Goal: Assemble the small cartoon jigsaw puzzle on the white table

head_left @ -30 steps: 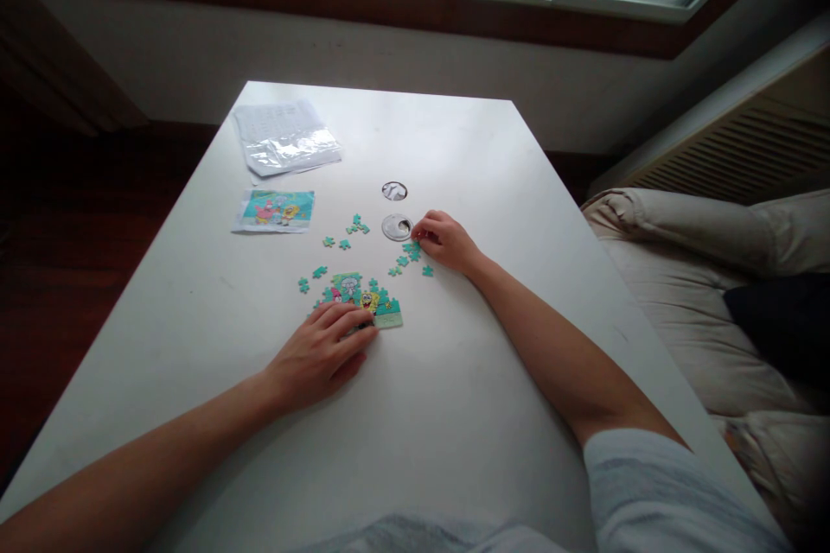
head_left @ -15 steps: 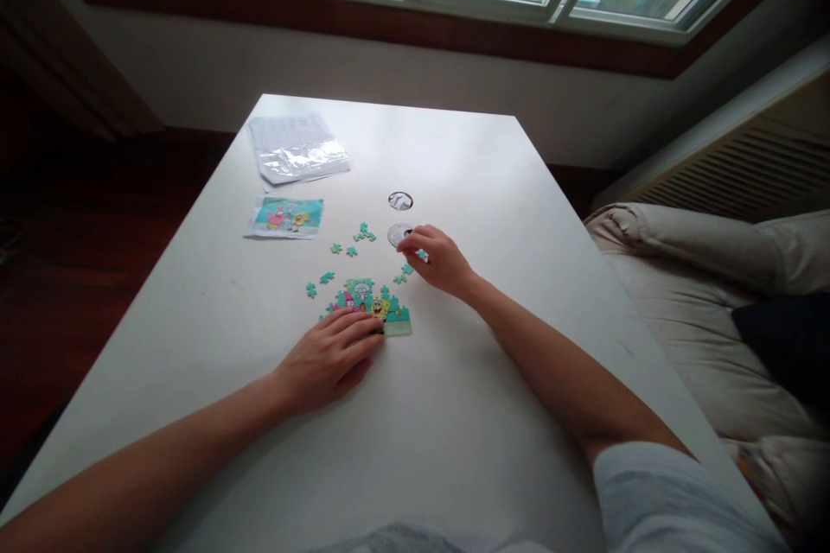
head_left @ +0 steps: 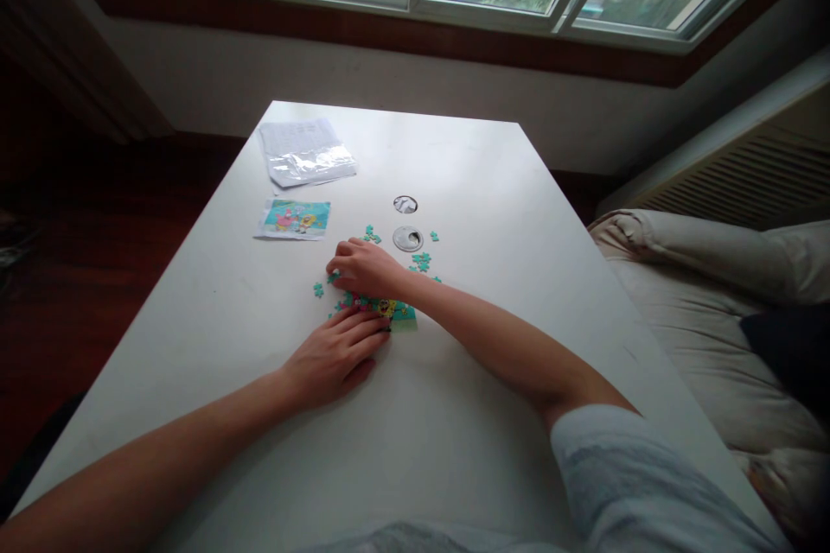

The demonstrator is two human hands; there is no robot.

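Observation:
A small, partly assembled cartoon jigsaw [head_left: 397,311] lies on the white table [head_left: 454,415]. My left hand [head_left: 332,354] rests flat on the table with its fingertips on the jigsaw's near edge. My right hand [head_left: 364,268] reaches across over the jigsaw's top left part, fingers curled down as in a pinch; what they hold is hidden. Loose teal pieces [head_left: 423,260] lie scattered to the right and behind, and one single piece [head_left: 318,289] lies to the left.
A reference picture card [head_left: 295,218] and a clear plastic bag over paper [head_left: 306,153] lie at the back left. Two round cable ports [head_left: 407,238] sit mid-table. A window runs along the far wall. A cushioned seat [head_left: 713,311] is to the right.
My right hand has moved left from the loose pieces by the cable port, where it picked up a piece, to the jigsaw's top left. My left hand stayed put.

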